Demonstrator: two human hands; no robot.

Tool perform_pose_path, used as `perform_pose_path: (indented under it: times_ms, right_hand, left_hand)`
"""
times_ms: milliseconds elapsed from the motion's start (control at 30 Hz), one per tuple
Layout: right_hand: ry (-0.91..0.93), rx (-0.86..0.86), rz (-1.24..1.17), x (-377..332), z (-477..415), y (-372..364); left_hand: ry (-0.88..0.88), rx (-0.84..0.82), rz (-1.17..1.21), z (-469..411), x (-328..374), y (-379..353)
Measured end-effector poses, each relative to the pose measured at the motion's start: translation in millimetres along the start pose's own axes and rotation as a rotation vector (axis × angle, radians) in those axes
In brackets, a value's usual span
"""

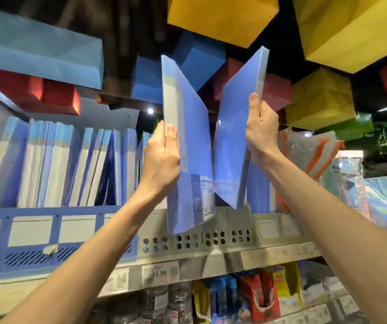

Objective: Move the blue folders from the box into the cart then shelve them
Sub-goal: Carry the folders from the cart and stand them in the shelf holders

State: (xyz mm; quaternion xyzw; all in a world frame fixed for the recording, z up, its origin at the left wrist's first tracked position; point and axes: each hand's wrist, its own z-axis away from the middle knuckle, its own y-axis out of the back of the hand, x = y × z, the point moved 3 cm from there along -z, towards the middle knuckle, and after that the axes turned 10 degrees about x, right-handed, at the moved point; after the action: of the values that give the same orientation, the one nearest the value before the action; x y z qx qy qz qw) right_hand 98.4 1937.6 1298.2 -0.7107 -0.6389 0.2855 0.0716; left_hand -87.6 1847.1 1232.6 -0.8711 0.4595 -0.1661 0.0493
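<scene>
I hold two blue folders up in front of a high shelf. My left hand (162,155) grips the spine edge of the left blue folder (188,141), which stands nearly upright. My right hand (260,132) grips the edge of the right blue folder (237,127), tilted to the right. The two folders touch near their lower inner corners and splay apart at the top. Behind my left arm, a row of shelved blue folders (66,167) stands in a blue tray (36,235). No box or cart is in view.
A grey perforated divider tray (269,230) sits on the shelf behind the held folders. The shelf edge (159,273) carries price tags. Packaged goods (258,298) fill the shelf below. Coloured paper bags (220,17) hang overhead. Plastic-wrapped items (309,148) lie to the right.
</scene>
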Motion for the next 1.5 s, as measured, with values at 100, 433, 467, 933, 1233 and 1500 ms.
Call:
perform_pose_path:
  times_ms: [100, 433, 467, 933, 1233, 1500]
  right_hand:
    - [-0.047, -0.023, -0.029, 34.0, -15.7, -3.9]
    - [-0.268, -0.121, -0.15, 105.7, -28.4, -44.4]
    - [-0.267, -0.138, -0.148, 109.0, -26.6, -49.8]
    - [-0.343, -0.147, -0.276, 147.8, 7.1, -103.9]
    - [-0.34, -0.19, -0.296, 164.4, 20.2, -127.4]
    - [-0.337, -0.168, -0.299, 169.3, 19.2, -118.6]
  left_hand:
    - [-0.022, 0.066, -0.084, -5.1, 4.0, -10.1]
    - [-0.139, 0.17, -0.367, -11.2, 37.5, -12.5]
    - [-0.136, 0.18, -0.376, -13.4, 37.8, -13.0]
    - [-0.112, 0.129, -0.4, -21.2, 30.5, -17.1]
    - [-0.111, 0.094, -0.377, -32.1, 28.7, -20.6]
    - [-0.092, 0.086, -0.342, -33.9, 22.9, -22.2]
